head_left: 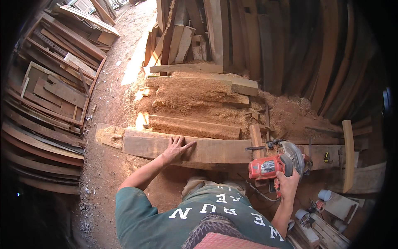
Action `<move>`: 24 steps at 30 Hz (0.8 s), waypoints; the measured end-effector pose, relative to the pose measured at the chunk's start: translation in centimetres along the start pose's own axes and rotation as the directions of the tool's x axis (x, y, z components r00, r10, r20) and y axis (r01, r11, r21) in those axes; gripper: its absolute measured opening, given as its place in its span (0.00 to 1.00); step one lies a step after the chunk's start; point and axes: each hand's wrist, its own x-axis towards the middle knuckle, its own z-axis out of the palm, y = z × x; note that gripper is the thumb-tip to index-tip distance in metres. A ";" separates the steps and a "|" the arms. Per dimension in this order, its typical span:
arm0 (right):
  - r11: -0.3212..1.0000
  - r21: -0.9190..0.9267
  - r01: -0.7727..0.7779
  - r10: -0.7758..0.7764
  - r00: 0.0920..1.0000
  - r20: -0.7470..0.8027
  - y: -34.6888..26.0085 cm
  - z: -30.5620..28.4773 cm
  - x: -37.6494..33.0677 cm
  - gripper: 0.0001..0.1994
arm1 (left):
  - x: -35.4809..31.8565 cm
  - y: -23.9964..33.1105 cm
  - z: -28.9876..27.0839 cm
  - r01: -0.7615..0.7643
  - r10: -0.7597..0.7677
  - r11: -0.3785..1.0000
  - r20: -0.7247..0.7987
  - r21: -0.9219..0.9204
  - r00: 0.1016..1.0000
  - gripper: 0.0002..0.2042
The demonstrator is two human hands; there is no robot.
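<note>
A thick wooden plank [224, 151] lies across in front of me, dusted with sawdust. My left hand [178, 149] rests on its left half, fingers spread over the top and holding nothing. My right hand [289, 181] is wrapped round the handle of a circular saw [269, 167] with a red motor body and a grey blade guard. The saw sits at the plank's right part, beside a short upright block [256, 137]. Its blade is hidden by the guard, so I cannot tell whether it touches the wood.
Sawdust-covered boards [195, 126] lie beyond the plank. Tall planks [282, 45] lean at the back right. Stacked frames and boards [62, 91] fill the left. A yellow tape measure [326, 157] and a pale curved strip [348, 155] are to the right; offcuts [338, 207] lie near right.
</note>
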 end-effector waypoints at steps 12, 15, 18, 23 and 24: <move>0.994 -0.063 0.088 -0.085 0.995 0.047 3.3 0.2 4.0 0.14 | 2.3 -2.1 11.4 0.000 0.007 0.996 -0.077 0.084 0.997 0.46; 0.989 -0.053 0.141 -0.139 0.989 0.042 3.1 0.4 2.4 0.11 | 2.3 -1.3 8.9 -0.046 0.048 0.998 -0.066 0.034 0.997 0.56; 0.978 -0.046 0.202 -0.195 0.973 0.125 2.6 1.7 2.1 0.10 | 0.9 -0.5 8.3 -0.013 0.014 1.000 -0.049 0.012 0.999 0.66; 0.964 -0.090 0.249 -0.230 0.956 0.182 2.1 5.3 1.3 0.11 | -1.5 -1.3 8.2 0.007 -0.006 0.999 -0.013 0.050 1.000 0.64; 0.941 -0.121 0.315 -0.290 0.938 0.189 2.5 5.5 1.6 0.12 | -2.1 -1.5 8.1 0.003 -0.003 0.998 -0.005 0.058 1.000 0.63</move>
